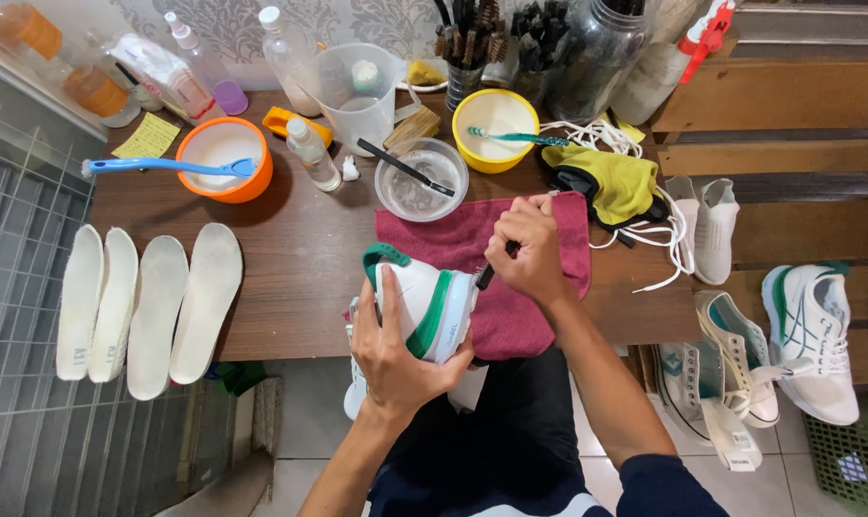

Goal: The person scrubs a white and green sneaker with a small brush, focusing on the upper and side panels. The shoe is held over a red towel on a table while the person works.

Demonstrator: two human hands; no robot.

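L hand wrapped around white sneaker w/ green trim, fingers closed over its side; shoe held heel-up at near table edge, above lap, partly over red cloth. R hand fist-closed on a dark-handled small brush; handle tip meets shoe's side, bristle end hidden by hand.

Wooden table beyond. Four white insoles lie side by side at L, ends overhanging near edge. Mid-table: clear bowl w/ dark brush across it, touching cloth's far edge. Orange bowl w/ blue brush resting on rim. Yellow bowl w/ teal toothbrush. Yellow-black rag & white laces at R.

Far edge: bottles, measuring jug, jars of brushes. Off table R: several white sneakers on floor/shelf.
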